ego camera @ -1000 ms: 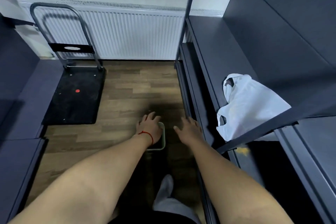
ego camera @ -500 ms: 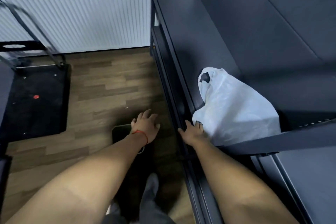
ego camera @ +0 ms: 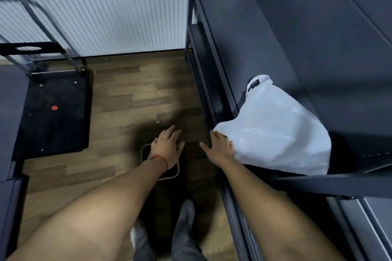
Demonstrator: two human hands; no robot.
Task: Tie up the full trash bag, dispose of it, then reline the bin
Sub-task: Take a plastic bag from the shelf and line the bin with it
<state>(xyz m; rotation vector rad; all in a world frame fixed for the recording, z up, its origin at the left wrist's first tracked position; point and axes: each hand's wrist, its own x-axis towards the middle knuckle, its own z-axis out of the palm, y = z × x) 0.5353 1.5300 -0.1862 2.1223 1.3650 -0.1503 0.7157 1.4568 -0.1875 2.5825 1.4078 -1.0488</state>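
Note:
A small bin [ego camera: 146,149] with a pale rim stands on the wooden floor below me, mostly hidden under my left hand [ego camera: 167,146], which hovers over it with fingers spread and a red thread at the wrist. A white plastic bag [ego camera: 275,131] lies on the dark shelf [ego camera: 244,38] to the right, its handle loop pointing away. My right hand [ego camera: 219,147] rests at the shelf's front edge, fingers apart, touching the near corner of the bag. Whether it grips the bag I cannot tell.
A black platform trolley [ego camera: 53,112] with a metal handle stands at the left on the floor. A white radiator [ego camera: 101,12] runs along the far wall. Dark shelving units flank both sides. My feet [ego camera: 182,218] are below the bin.
The view has swung; my right hand moved from the floor side to the shelf edge and now touches the white bag. My left hand stays over the bin.

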